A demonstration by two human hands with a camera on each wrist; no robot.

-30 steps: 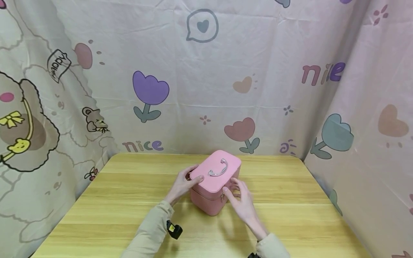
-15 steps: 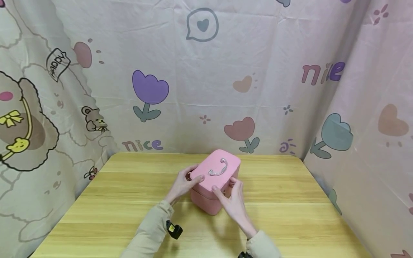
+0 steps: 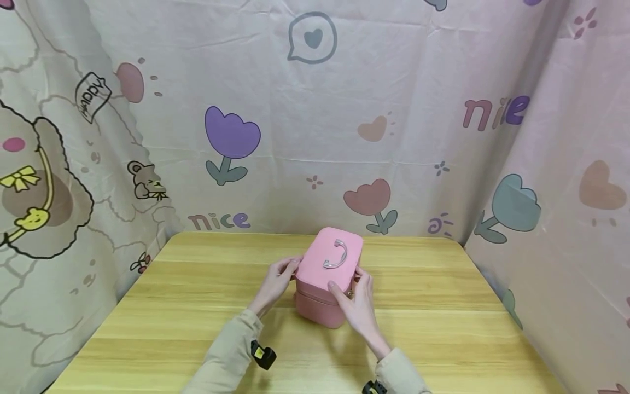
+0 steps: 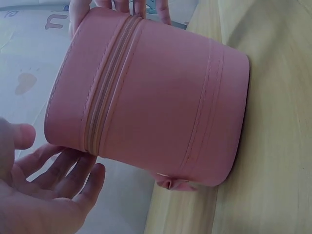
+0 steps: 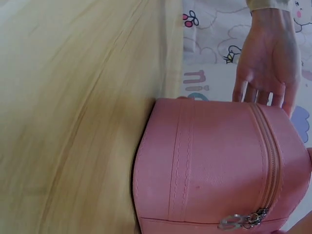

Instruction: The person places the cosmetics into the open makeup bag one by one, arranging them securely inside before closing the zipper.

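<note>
A pink zippered cosmetic case (image 3: 330, 306) stands upright on the table, its lid down and a silver handle (image 3: 343, 255) on top. My left hand (image 3: 272, 282) is at the case's left side. In the left wrist view its fingertips (image 4: 92, 180) touch the side near the zipper (image 4: 109, 87), while the thumb stays apart from the lid. My right hand (image 3: 358, 306) grips the near right corner, thumb on the lid's edge and fingers along the right side. A metal zipper pull (image 5: 239, 221) hangs by that corner. The right fingertips are partly hidden.
The wooden table (image 3: 197, 306) extends around the case on every side. A printed cloth (image 3: 305, 109) hangs behind and along both sides. A small pink bow (image 4: 175, 184) sticks out low on the case's side.
The case has turned slightly counterclockwise, its short side now facing nearer to me. My left thumb has come off the lid. My right hand has shifted left, its thumb moving onto the lid's edge.
</note>
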